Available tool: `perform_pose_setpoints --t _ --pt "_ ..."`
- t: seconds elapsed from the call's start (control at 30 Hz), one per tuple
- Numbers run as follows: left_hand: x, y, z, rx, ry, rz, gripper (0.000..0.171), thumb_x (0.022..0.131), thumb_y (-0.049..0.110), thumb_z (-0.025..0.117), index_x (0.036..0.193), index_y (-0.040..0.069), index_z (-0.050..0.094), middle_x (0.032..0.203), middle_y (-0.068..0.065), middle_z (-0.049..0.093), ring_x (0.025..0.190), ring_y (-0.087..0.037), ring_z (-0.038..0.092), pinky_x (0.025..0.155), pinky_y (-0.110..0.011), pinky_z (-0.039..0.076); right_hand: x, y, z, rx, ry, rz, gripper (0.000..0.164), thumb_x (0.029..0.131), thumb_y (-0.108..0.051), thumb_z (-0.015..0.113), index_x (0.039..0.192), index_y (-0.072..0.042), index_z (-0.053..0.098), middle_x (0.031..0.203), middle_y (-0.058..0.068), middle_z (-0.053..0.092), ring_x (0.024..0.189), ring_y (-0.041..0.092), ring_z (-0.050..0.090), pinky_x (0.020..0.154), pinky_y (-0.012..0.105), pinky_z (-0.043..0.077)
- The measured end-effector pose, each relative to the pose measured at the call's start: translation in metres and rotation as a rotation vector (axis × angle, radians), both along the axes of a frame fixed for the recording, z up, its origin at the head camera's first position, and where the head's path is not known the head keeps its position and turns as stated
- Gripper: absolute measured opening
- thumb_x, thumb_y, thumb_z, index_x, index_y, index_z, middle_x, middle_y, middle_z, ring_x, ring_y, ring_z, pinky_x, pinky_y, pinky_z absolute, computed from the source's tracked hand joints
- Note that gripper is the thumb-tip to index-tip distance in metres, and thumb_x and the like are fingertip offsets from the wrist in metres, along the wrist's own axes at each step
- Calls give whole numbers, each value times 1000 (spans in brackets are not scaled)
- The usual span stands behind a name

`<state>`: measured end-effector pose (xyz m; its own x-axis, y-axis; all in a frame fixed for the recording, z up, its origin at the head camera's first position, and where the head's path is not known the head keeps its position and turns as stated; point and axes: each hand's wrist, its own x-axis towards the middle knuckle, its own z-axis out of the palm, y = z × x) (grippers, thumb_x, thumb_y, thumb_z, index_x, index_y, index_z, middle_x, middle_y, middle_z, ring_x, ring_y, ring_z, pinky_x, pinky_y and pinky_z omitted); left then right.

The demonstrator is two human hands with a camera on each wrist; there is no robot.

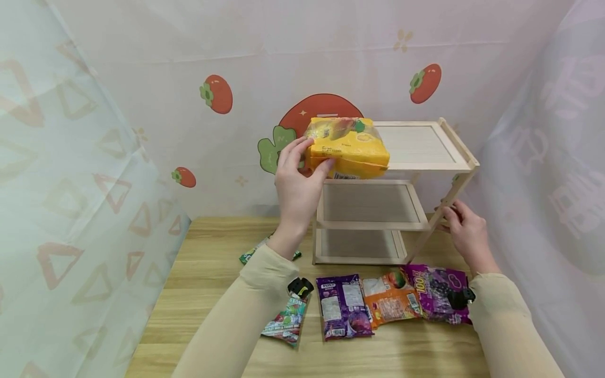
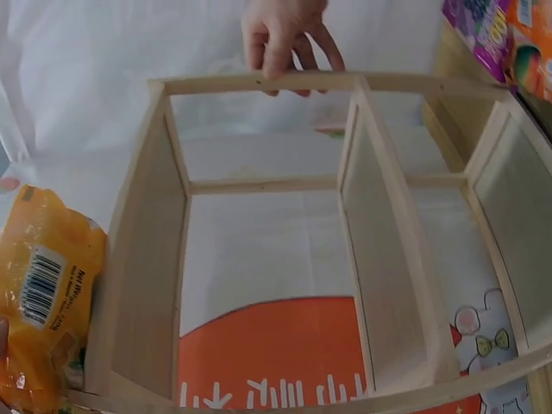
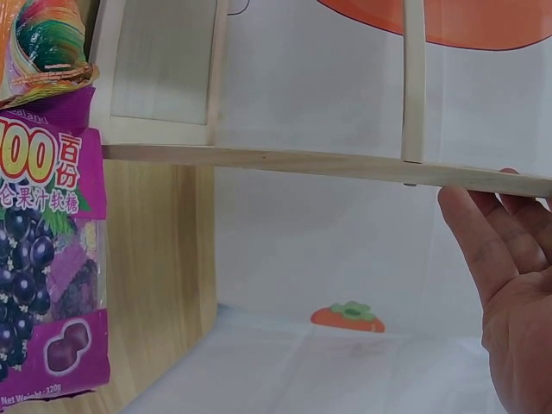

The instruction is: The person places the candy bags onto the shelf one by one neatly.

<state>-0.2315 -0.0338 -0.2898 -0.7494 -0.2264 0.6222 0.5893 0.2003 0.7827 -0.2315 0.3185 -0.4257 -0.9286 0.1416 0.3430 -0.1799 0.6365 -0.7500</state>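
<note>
My left hand (image 1: 299, 184) grips the near left end of a yellow candy bag (image 1: 354, 152) at the left part of the top shelf of a three-tier wooden rack (image 1: 425, 147). In the left wrist view the bag (image 2: 43, 293) shows its barcode beside the top board; only a sliver of that hand appears. My right hand (image 1: 469, 233) holds the rack's right side post, fingers about the slim bar. The right wrist view has this hand (image 3: 522, 285) at the post (image 3: 302, 162), its fingertips partly hidden behind the wood.
On the wooden table (image 1: 203, 294), in front of the rack, lie a purple bag (image 1: 345, 307), an orange bag (image 1: 391, 299) and a purple grape candy bag (image 1: 437, 291). A green-red bag (image 1: 288, 320) lies partly under my left forearm, with a green packet (image 1: 248, 256) behind. Printed cloth (image 1: 246, 52) surrounds the table.
</note>
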Motion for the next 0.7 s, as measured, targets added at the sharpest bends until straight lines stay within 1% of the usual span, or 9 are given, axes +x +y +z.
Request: perform_pose_setpoints --t 0.1,0.23,0.4,0.53,0.7 --pt "-6 0 -3 -86 52 95 44 76 26 77 114 7 64 122 -1 52 101 -9 49 79 -26 51 0 0 0 -2 -1 0 41 98 -34 40 129 -8 50 116 17 59 102 32 58 68 19 49" --pt "-12 2 -4 -153 102 181 43 77 29 76 112 6 65 118 -3 53 109 -10 47 85 -24 48 0 0 0 5 -3 0 42 98 -34 40 129 -7 49 116 18 59 101 33 58 67 19 49" --pt "-19 5 -4 -197 121 239 40 79 29 75 109 5 65 116 -5 54 110 -12 46 85 -22 47 1 1 1 13 -6 -6 42 98 -34 39 128 -7 50 116 19 59 102 34 58 68 20 49" --pt "-24 8 -4 -225 115 276 39 80 31 73 107 4 65 113 -4 53 108 -12 46 85 -20 46 0 2 1 7 3 -11 42 98 -34 40 128 -6 50 115 20 59 102 34 58 67 20 49" --pt "-30 12 -4 -272 110 332 39 81 33 72 105 4 64 110 -4 52 105 -14 47 86 -20 44 0 4 2 33 1 -23 43 98 -35 40 128 -6 50 115 20 59 101 35 58 67 21 49"
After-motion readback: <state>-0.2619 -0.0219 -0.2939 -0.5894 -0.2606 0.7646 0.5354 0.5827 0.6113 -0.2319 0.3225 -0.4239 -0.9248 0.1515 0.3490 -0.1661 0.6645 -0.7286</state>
